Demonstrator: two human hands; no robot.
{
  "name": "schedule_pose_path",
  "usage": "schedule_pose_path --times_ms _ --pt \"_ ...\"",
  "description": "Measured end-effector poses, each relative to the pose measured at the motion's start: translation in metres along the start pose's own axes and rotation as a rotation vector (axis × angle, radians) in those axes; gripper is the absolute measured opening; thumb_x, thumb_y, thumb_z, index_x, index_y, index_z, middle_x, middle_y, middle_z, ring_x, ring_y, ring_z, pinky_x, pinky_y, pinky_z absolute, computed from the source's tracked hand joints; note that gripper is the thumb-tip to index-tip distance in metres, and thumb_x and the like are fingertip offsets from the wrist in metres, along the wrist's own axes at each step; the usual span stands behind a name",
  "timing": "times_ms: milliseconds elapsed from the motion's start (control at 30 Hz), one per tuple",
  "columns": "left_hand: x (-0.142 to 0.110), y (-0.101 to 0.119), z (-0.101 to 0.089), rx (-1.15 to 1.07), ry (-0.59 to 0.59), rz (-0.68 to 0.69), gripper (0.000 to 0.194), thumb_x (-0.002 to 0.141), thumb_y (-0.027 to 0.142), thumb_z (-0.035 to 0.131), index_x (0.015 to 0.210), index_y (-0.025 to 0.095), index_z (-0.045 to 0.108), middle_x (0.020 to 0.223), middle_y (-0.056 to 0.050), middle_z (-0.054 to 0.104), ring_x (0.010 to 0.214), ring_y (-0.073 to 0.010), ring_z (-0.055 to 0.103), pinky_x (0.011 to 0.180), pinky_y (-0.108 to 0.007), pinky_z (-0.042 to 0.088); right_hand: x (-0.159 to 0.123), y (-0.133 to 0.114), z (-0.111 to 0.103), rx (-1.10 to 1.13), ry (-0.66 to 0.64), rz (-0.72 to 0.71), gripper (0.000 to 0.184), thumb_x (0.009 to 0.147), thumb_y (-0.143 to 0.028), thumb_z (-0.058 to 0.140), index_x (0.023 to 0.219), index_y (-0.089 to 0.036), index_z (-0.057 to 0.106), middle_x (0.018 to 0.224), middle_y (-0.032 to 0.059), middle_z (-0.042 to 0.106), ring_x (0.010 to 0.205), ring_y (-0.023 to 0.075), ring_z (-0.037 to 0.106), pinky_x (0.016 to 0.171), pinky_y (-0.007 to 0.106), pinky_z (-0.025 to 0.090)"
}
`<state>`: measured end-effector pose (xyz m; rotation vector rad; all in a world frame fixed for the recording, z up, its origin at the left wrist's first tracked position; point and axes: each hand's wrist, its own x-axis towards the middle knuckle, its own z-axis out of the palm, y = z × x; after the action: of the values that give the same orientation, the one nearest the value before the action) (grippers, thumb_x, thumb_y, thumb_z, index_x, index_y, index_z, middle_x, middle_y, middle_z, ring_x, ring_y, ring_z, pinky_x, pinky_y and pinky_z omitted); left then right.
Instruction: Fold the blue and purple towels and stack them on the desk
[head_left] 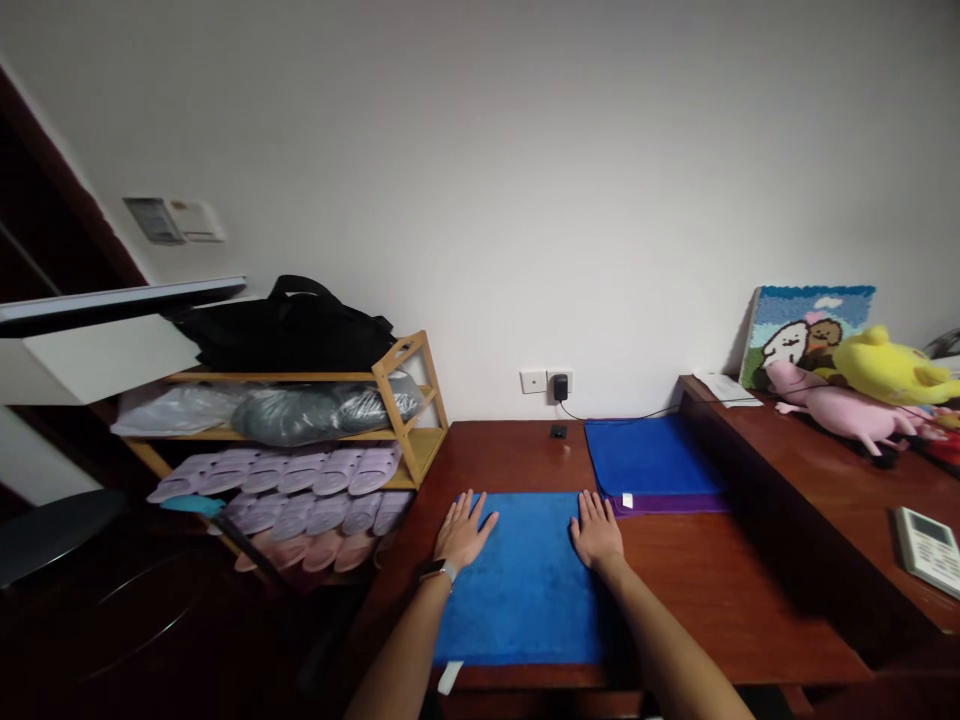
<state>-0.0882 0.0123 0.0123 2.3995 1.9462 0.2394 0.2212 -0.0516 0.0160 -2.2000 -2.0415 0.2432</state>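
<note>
A light blue towel [529,590] lies spread flat on the brown wooden table [690,570], a white tag at its near left corner. My left hand [463,532] rests palm down on its far left corner, fingers spread, a watch on the wrist. On the far right corner lies my right hand [597,530], also flat with fingers apart. Behind and to the right, a darker blue towel [649,455] lies folded flat, with a purple towel [675,504] showing beneath its near edge and a white tag there.
Left of the table stands a wooden rack [424,430] with rows of lilac slippers [319,470] and a black bag [300,325] on top. A plugged-in charger [560,388] trails a cable rightward. On the raised right desk are plush toys [832,405] and a white remote-like device [930,545].
</note>
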Motion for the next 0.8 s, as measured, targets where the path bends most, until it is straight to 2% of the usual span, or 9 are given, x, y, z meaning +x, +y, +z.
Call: schedule_pose_path --times_ms 400,567,800 --pt "0.003 0.001 0.001 -0.013 0.019 0.013 0.084 0.096 0.076 0.017 0.16 0.023 0.031 0.17 -0.01 0.022 0.157 -0.0291 0.017 0.125 -0.047 0.017 -0.002 0.002 -0.005 0.005 -0.032 0.045 0.068 0.102 -0.044 0.015 0.163 -0.014 0.015 0.17 0.0012 0.012 0.157 0.0195 0.006 0.126 0.041 -0.001" --pt "0.005 0.002 0.003 -0.034 0.029 0.01 0.085 0.096 0.076 0.017 0.16 0.022 0.032 0.17 -0.01 0.023 0.157 -0.0289 0.017 0.125 -0.047 0.016 -0.018 -0.005 -0.004 0.028 0.028 0.109 0.066 0.103 -0.04 0.012 0.163 -0.012 0.016 0.17 0.0025 0.013 0.157 0.0204 0.006 0.126 0.04 0.001" --pt "0.006 0.0 0.0 -0.03 0.001 -0.001 0.085 0.096 0.076 0.016 0.16 0.023 0.031 0.17 -0.009 0.022 0.157 -0.0282 0.017 0.126 -0.047 0.017 -0.04 -0.011 -0.001 0.08 -0.02 0.085 0.067 0.104 -0.044 0.011 0.163 -0.013 0.013 0.17 0.0004 0.009 0.157 0.0179 0.004 0.127 0.037 0.001"
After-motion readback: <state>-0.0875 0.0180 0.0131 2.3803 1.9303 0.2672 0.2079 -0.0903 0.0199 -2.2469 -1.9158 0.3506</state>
